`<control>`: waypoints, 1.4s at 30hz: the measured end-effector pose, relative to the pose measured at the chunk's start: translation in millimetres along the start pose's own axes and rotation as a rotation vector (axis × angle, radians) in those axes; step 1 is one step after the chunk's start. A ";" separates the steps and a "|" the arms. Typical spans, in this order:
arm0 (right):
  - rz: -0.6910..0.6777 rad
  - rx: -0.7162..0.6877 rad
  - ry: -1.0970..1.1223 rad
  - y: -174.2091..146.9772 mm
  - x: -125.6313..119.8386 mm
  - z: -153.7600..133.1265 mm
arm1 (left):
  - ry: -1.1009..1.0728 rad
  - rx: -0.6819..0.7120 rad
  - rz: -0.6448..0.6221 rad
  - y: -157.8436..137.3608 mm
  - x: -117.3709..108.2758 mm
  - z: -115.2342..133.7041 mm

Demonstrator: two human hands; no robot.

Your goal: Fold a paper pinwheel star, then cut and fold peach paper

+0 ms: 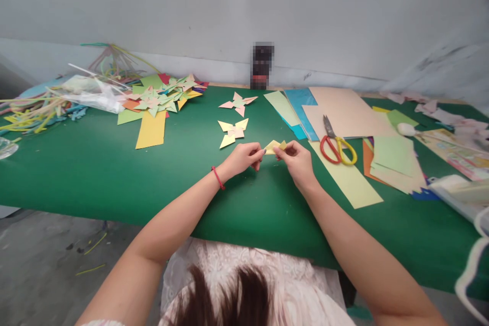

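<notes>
folded yellow paper (271, 146), pinched at its left end in the closed fingers (256, 155) of the left hand (244, 158) and at its right end in those of the right hand (300, 162), over the green worktop (244, 209), contact with it unclear, near a yellow-and-pink paper star (237, 132). probably very light, thin and crisp along the creases, hardly slippery, but easily crumpled or torn; best taken by the folded edges, thumb against forefinger, pressing gently.

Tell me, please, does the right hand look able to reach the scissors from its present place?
Probably yes: the scissors lie near the right hand, uncovered, on top of paper sheets. However, its fingers pinch the folded yellow paper, so it may need to release that first.
</notes>
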State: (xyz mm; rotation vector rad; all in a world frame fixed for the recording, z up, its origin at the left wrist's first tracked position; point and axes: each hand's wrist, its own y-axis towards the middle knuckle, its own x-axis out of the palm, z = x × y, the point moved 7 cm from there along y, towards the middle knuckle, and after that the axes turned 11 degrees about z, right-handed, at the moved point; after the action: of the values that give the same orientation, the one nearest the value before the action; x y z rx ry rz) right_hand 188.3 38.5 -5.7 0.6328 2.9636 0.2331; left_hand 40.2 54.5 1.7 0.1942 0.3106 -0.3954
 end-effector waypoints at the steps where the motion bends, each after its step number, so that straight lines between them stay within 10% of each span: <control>1: -0.002 -0.008 -0.012 0.0 0.1 -0.6 | -0.007 -0.003 -0.003 -0.1 0.4 -0.5; 42: -0.076 -0.107 -0.078 -4.4 5.1 -9.0 | -0.219 -0.224 -0.190 -3.8 10.2 -7.8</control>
State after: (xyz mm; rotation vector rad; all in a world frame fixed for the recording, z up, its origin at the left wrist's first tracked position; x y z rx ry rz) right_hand 180.7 35.4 2.0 0.5034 2.8708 0.3491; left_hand 45.6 49.4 -9.4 -0.0988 0.1553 -0.5606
